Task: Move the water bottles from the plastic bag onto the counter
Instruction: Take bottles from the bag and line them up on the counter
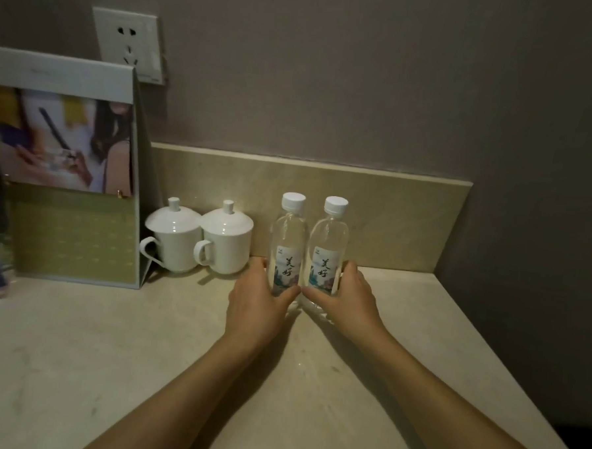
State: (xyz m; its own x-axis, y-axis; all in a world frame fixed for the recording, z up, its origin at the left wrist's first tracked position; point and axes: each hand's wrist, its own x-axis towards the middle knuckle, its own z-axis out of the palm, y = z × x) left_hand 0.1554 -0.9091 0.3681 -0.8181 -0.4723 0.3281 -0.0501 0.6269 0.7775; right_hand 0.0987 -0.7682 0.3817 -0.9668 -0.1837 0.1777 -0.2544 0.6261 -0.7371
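Observation:
Two clear water bottles with white caps and white printed labels stand upright side by side on the beige stone counter (109, 352), close to the backsplash. My left hand (259, 301) wraps the lower part of the left bottle (289, 234). My right hand (347, 301) wraps the lower part of the right bottle (330, 238). The two thumbs nearly touch in front of the bottles. No plastic bag is in view.
Two white lidded cups (174, 238) (225, 239) stand just left of the bottles. A standing display card (67, 167) fills the back left, with a wall socket (129, 44) above it. The counter's right edge (506, 369) runs diagonally; the wall corner is at the right.

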